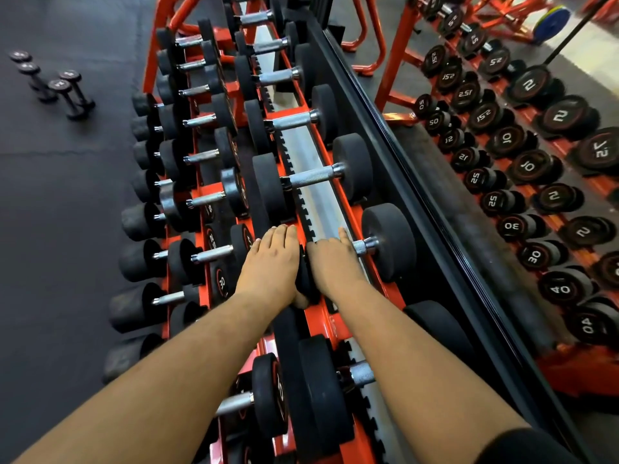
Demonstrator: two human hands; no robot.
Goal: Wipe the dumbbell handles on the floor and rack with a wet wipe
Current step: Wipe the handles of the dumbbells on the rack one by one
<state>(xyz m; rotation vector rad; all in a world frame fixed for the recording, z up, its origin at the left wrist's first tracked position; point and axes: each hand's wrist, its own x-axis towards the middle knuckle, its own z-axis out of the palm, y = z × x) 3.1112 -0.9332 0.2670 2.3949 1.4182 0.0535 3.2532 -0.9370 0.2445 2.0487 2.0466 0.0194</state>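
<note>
The dumbbell (351,249) being worked on is sitting on the top tier of the orange rack (351,209), just below the middle of the frame, with its far weight head and a short stretch of knurled handle showing to the right of the hands. The right hand (335,259) is lying over the handle, fingers curving down round it. It is probably pressing the wet wipe against the steel, though no wipe is visible, so I cannot tell. The left hand (273,262) is resting on the near weight head, fingers fairly straight over the rubber and the thumb tucked along its lower edge, steadying it. More dumbbells are waiting on the floor (57,85) in the upper left of the frame.

The risk here is the dumbbell rolling in its cradle as the wiping hand is twisting, pinching fingers against the toothed rail. A hidden, bunched wipe could also be skipping part of the handle.
</note>
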